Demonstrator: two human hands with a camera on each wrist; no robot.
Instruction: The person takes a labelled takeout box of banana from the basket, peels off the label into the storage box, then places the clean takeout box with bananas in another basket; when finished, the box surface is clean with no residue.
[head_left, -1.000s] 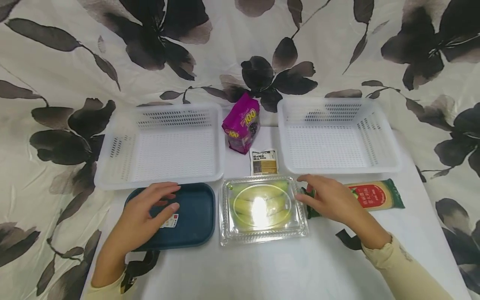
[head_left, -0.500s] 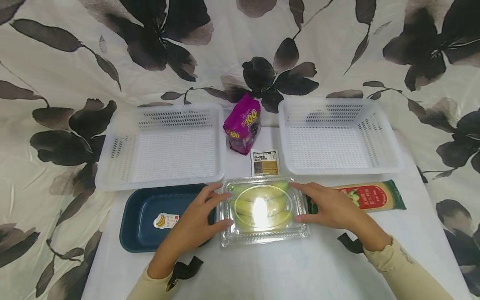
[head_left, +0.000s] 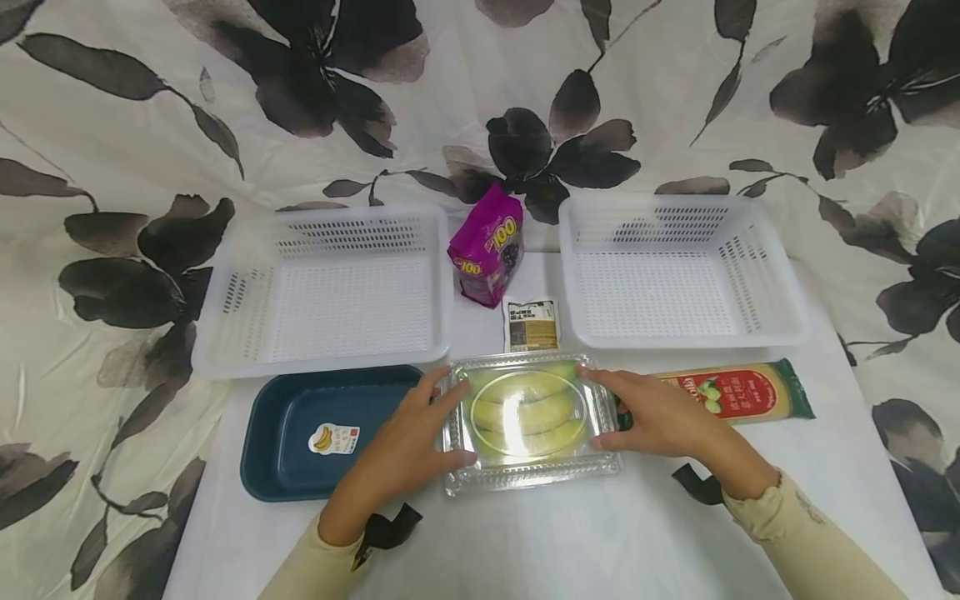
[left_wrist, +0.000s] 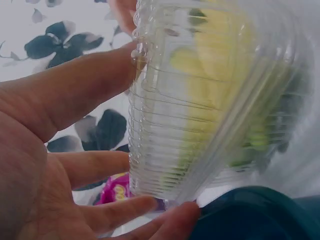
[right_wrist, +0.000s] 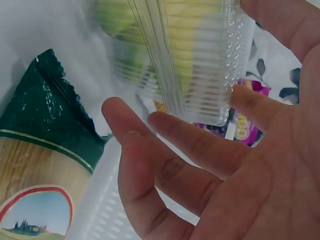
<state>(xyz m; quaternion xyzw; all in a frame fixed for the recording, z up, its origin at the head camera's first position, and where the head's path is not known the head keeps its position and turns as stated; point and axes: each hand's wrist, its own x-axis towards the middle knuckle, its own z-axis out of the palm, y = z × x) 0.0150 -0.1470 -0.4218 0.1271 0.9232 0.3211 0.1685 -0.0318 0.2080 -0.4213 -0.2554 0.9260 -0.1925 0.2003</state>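
In the head view a clear plastic clamshell box point(head_left: 528, 421) of yellow-green bananas point(head_left: 498, 414) lies at the front middle of the table. My left hand point(head_left: 408, 437) touches its left end, thumb at the front and fingers farther back. In the left wrist view the thumb meets the lid edge, and extended fingers point(left_wrist: 107, 165) lie against the ribbed side. My right hand point(head_left: 663, 408) is at the opposite end, index finger and thumb at the box's edge. The right wrist view shows its other fingers point(right_wrist: 175, 155) loosely bent, apart from the box point(right_wrist: 170, 55).
Two white slotted baskets point(head_left: 322, 367) stand behind, left and right. Between them are a purple snack bag point(head_left: 487, 250) and a small sachet point(head_left: 531, 325). A dark blue tray point(head_left: 288, 467) with a banana sticker sits left; a spaghetti packet point(head_left: 750, 392) lies right, partly behind my right hand.
My left hand has moved right from over the blue tray to the box's left end. My right hand has come slightly closer around the right end. The box stays in place.
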